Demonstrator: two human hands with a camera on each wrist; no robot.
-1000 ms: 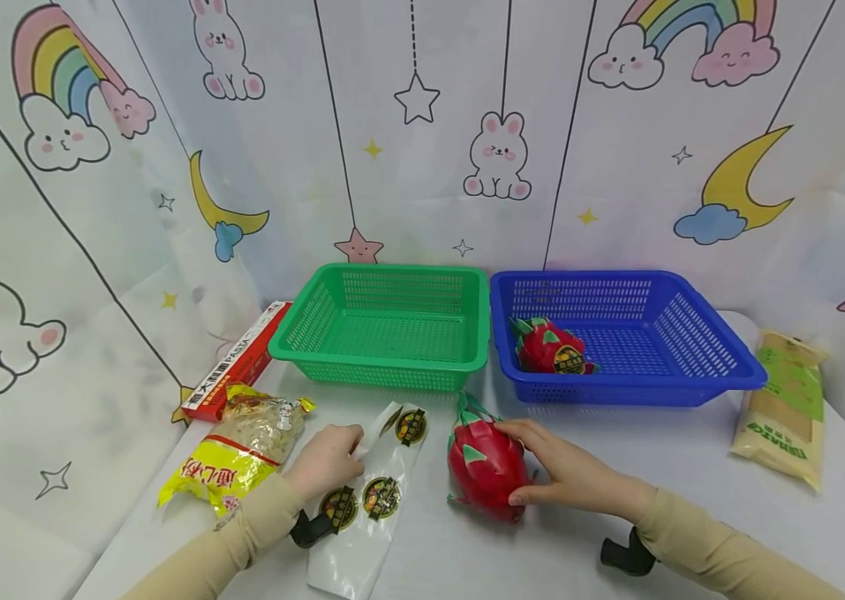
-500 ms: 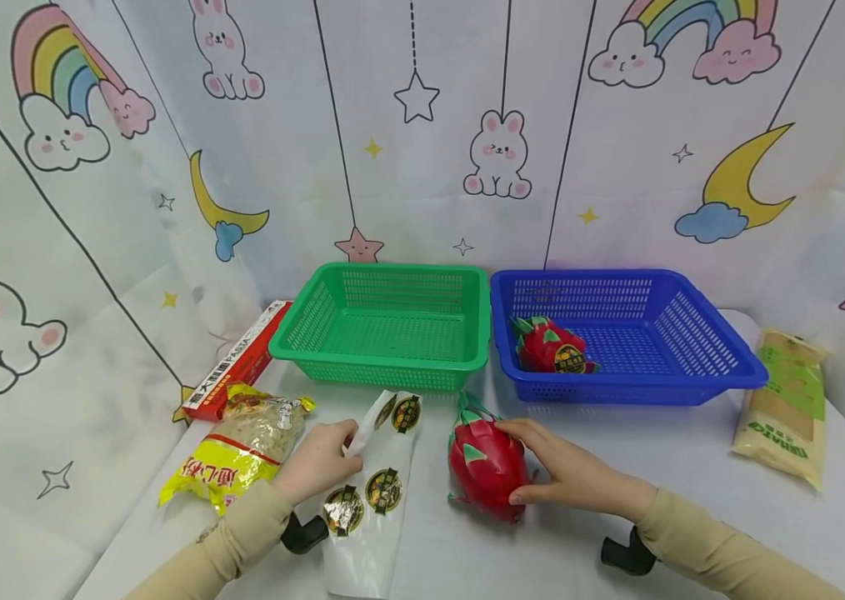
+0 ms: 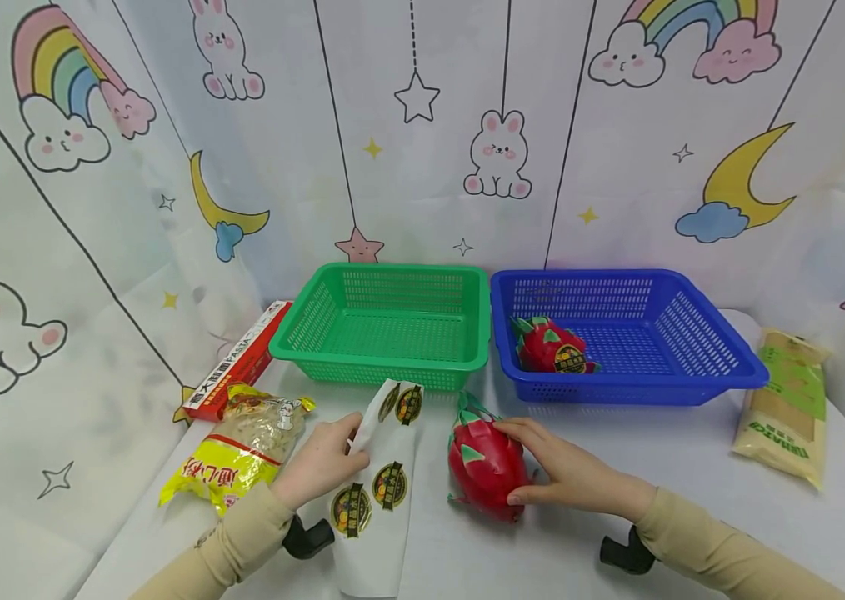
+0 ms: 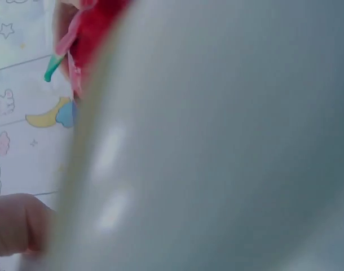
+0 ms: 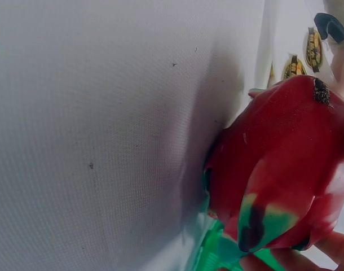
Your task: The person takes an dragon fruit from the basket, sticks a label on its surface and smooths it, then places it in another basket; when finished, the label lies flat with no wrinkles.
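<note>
My left hand pinches the side edge of a white strip of round black-and-gold stickers. The strip's far end curls over, and its pale surface fills much of the left wrist view as a blur. A red dragon fruit with green-tipped scales lies on its side to the right of the strip. Across its right side my right hand holds it, thumb near the close end and fingers over the top. In the right wrist view the dragon fruit shows no sticker on the side that faces the camera.
A green basket and a blue basket stand at the back; the blue one contains another dragon fruit bearing a sticker. Left lie a yellow pasta bag and a red pasta box. A noodle packet lies far right.
My left hand has drawn the sticker strip a little to the right and away from me, and the strip stands straighter. The right hand and the dragon fruit have stayed put.
</note>
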